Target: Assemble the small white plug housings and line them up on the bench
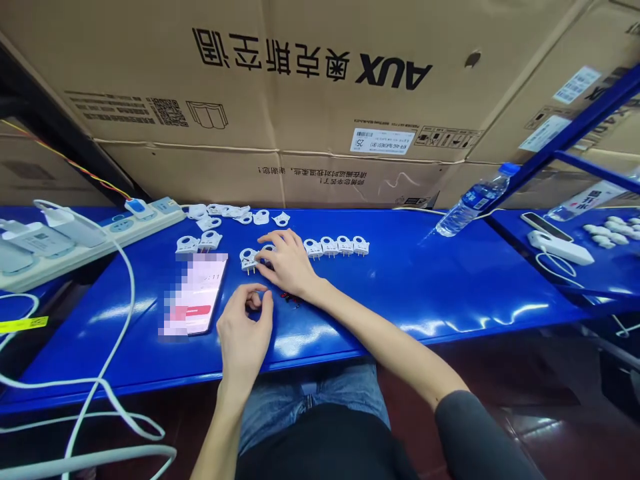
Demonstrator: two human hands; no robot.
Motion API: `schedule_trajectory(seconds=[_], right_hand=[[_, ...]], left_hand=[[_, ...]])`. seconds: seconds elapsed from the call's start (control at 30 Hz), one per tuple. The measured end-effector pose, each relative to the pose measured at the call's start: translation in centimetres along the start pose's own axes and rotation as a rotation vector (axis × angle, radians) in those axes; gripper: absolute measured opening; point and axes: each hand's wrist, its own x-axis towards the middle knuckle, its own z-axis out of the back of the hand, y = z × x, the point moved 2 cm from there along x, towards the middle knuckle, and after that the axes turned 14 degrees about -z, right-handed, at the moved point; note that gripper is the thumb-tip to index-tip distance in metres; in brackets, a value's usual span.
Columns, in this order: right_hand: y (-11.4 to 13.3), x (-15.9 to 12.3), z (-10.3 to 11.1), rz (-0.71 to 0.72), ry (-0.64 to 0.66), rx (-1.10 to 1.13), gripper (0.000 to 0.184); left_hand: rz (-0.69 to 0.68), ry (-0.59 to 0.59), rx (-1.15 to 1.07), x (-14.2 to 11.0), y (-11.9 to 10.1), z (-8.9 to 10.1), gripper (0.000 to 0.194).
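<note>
My right hand rests on the blue table with its fingers over a small white plug part that has metal pins. To its right stands a row of several similar white parts. My left hand lies nearer the front edge, thumb and forefinger pinched on something tiny that I cannot make out. Small dark red pieces lie between the two hands, partly hidden by my right wrist.
A phone lies left of my left hand. More white parts sit at the back by a power strip with chargers and white cables. A water bottle lies at the right. Cardboard boxes wall the back.
</note>
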Motion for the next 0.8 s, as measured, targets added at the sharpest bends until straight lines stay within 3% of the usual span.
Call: schedule_trajectory(seconds=[0.23, 0.47, 0.8], right_hand=[[-0.7, -2.8, 1.8, 0.145, -0.008, 0.089, 0.019], [-1.9, -4.5, 2.7, 0.284, -0.046, 0.102, 0.016], [-2.0, -4.1, 4.4, 0.324, -0.108, 0.086, 0.015]], left_hand=[[0.062, -0.093, -0.022, 0.0, 0.4, 0.1, 0.027], [0.072, -0.136, 0.137, 0.1, 0.1, 0.0, 0.03], [0.083, -0.024, 0.151, 0.1, 1.0, -0.1, 0.026]])
